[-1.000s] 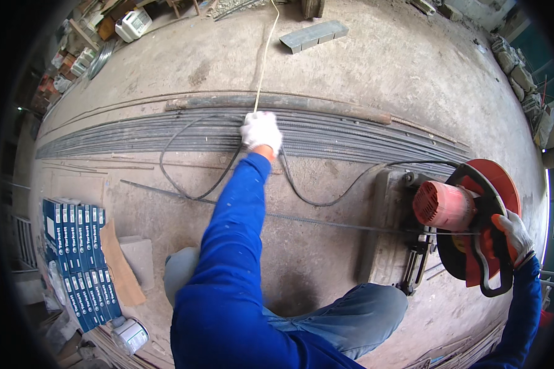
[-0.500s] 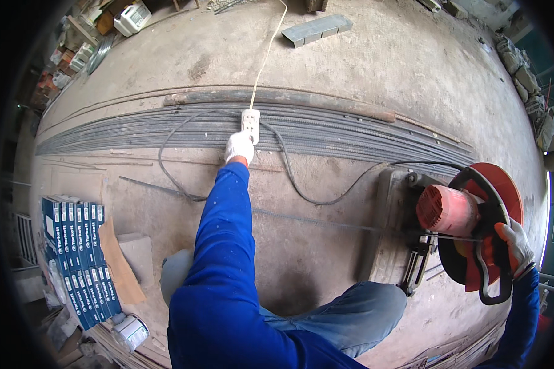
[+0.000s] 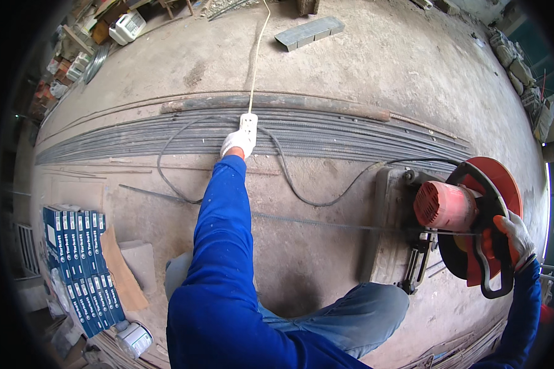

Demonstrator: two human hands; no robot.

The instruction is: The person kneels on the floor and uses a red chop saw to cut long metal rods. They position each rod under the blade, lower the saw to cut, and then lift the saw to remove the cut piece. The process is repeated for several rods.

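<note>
My left hand [image 3: 237, 143], in a white knit glove, is closed on the near end of a white power strip [image 3: 248, 125]. The strip rests on a bundle of ribbed steel bars [image 3: 351, 136], and my glove hides its near end. My right hand [image 3: 518, 238], in a white and orange glove, grips the handle [image 3: 500, 288] of a chop saw at the right. The saw has a red motor housing [image 3: 444, 206] and a red disc guard [image 3: 495, 181]. A thin steel bar [image 3: 326, 222] runs across the floor to the saw base [image 3: 388, 224].
A dark cable [image 3: 301, 195] loops from the strip area toward the saw. A rusty pipe [image 3: 277, 103] lies beyond the bars. Stacked blue boxes [image 3: 83, 270] and a can [image 3: 134, 339] stand at the left. A grey block [image 3: 309, 34] lies on the far floor.
The view has shifted slightly. My left hand has moved a little to the left side of the strip's near end. My right hand stays on the saw handle.
</note>
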